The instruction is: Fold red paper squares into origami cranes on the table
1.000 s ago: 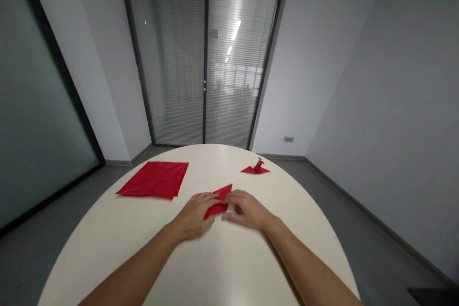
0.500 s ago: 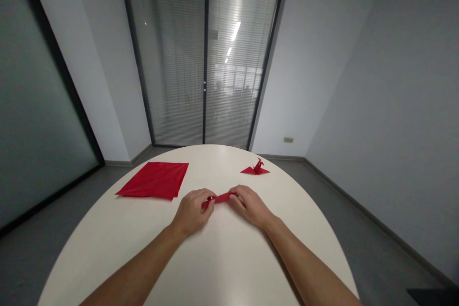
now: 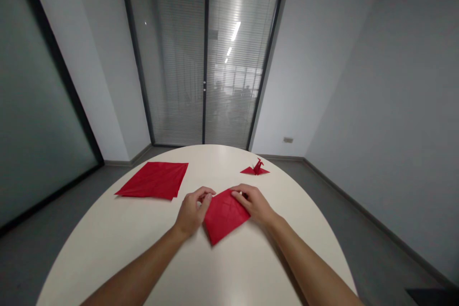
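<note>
A creased piece of red origami paper (image 3: pixel 226 217) hangs between my hands just above the table, its lower corner toward me. At its upper left edge my left hand (image 3: pixel 193 210) is closed, thumb and index finger pinching the paper. My right hand (image 3: pixel 253 203) pinches the upper right edge, with the thumb on the near face. The paper's far side and the tips of some fingers are hidden.
A round white table (image 3: pixel 172 267) is under my hands. Back left lies a stack of red paper sheets (image 3: pixel 154 180). A folded red paper crane (image 3: pixel 257 168) stands back right. Beyond are glass doors with blinds (image 3: pixel 204 67).
The red paper was a narrow strip between my fingers; now its broad face shows, with a corner pointing toward me. My hands have shifted only slightly.
</note>
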Available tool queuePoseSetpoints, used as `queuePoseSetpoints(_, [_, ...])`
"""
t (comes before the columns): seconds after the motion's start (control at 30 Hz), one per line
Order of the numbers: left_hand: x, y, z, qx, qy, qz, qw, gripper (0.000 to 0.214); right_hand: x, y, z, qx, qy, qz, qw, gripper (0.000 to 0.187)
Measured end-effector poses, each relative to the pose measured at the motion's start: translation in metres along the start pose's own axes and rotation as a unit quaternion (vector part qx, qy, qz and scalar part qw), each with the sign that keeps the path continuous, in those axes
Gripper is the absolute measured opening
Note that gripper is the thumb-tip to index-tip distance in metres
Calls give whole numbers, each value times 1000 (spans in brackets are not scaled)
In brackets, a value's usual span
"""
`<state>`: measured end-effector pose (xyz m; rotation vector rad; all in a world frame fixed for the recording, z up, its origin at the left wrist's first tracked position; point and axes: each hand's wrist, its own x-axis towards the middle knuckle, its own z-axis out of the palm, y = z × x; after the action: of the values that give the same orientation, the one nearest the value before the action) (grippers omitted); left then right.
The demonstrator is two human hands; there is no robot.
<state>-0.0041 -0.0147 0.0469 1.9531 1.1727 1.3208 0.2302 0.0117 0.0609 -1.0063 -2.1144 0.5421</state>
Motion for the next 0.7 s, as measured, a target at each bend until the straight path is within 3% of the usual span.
queuePoseSetpoints(0.17, [0,2,3,3,-23,-2,1000,21,-2,2,0,19,-95,-6,995,28])
queuePoseSetpoints(0.27, [-1,3,6,13,-93,45,995,22,-2,3,3,17,-89,-7,996,31])
queuePoseSetpoints(0.4, [-3,1,6,52,-165,56,983,31,-4,5,5,-5,-69,23,997,43])
queuePoseSetpoints(0.57, [-5,-4,6,116,-189,86,971,40,-7,10,7,-10,-63,35,997,57])
queuePoseSetpoints(0.7, [-6,-3,5,149,-195,132,960,34,-8,14,10,-9,-57,32,998,57])
